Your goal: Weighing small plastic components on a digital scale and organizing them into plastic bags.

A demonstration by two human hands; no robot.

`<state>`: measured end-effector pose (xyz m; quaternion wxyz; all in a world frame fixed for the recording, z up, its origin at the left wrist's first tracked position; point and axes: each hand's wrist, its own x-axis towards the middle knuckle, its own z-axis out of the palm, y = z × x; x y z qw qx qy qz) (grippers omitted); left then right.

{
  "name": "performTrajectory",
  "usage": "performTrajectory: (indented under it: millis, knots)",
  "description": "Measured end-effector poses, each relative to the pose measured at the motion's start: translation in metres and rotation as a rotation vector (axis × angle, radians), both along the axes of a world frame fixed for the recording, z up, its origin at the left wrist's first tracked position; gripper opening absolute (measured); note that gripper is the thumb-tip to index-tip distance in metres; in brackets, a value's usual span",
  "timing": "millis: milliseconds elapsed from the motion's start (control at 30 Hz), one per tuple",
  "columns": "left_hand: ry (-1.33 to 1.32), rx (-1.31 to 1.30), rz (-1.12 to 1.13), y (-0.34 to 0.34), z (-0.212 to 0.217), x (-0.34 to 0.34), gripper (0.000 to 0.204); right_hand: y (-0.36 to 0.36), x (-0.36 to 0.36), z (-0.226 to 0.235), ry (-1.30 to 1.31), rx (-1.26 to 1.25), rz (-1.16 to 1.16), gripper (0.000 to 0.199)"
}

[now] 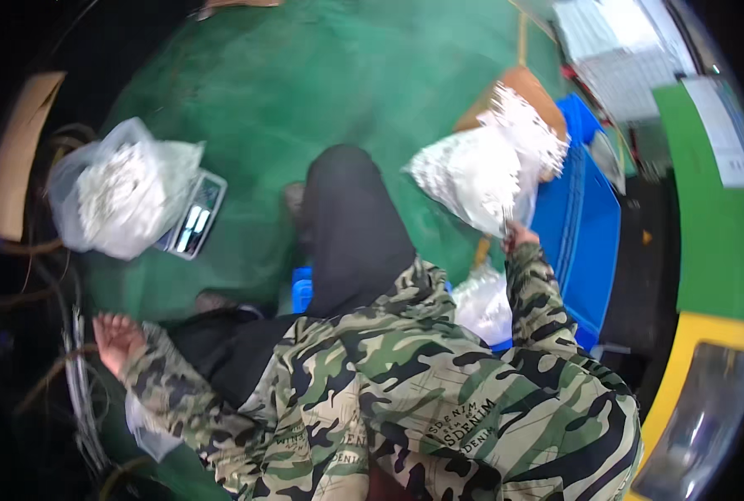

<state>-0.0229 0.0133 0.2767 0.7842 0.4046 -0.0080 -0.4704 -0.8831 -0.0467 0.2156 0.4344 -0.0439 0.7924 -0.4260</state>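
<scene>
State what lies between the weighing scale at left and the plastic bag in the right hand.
In the head view, a dark shoe, the person's black-trousered knee and green floor lie between the weighing scale and the plastic bag in the right hand.

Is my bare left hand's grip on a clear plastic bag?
No, the bare left hand shows an open palm with nothing in it.

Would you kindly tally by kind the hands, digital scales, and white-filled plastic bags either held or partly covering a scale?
Hands: 2 (left hand, right hand)
Digital scale: 1
White-filled plastic bags: 2 (held bag, bag partly covering the scale)
Total: 5
</scene>
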Motion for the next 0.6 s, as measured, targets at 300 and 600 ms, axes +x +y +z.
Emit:
performTrajectory:
  millis: [300,600]
  knots:
    - [0.030,-0.008,-0.151,-0.041,0.025,-0.039,0.013,0.271,-0.040,-0.019,0.364,0.609,-0.382,0.027]
    - [-0.366,0.306,0.112,-0.062,0.066,-0.102,0.030,0.168,-0.107,-0.066,1.333,0.490,0.808,0.032]
